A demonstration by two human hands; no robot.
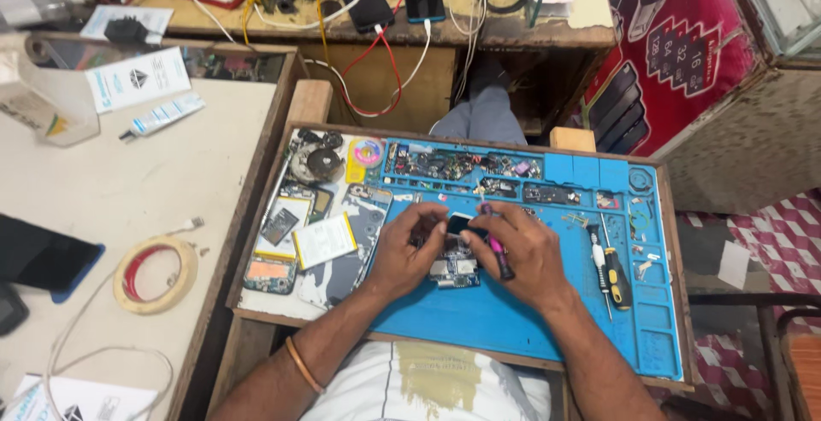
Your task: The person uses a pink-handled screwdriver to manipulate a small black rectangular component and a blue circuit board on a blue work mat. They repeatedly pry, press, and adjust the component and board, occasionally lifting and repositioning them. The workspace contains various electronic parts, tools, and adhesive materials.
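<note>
My left hand [409,254] rests on the blue work mat [479,318] with the fingers curled down on a small circuit board [453,271], pressing it at its left edge so it lies flat on the mat. My right hand [522,254] is closed around a thin tool with a pink handle [496,246]; the handle passes through my fingers and its lower end comes out near the board. The working tip is hidden by my fingers, so I cannot tell whether it touches the board. The board is in the middle of the mat, between both hands and just under them. On the right side of the mat lie two screwdrivers [609,271] side by side, one with a black and yellow handle, well apart from my right hand. Along the top edge of the mat, the shallow compartments hold many small parts and screws [462,166]. To the left of my left hand, on the wooden tray [256,297], there is an opened phone [278,246] and a flat white battery [325,240] just beside it. Further left, on the pale table [111,181], lies a roll of tape [156,275] near a white cable [77,357]. I wear a thin bangle [304,365] on my left wrist.
</note>
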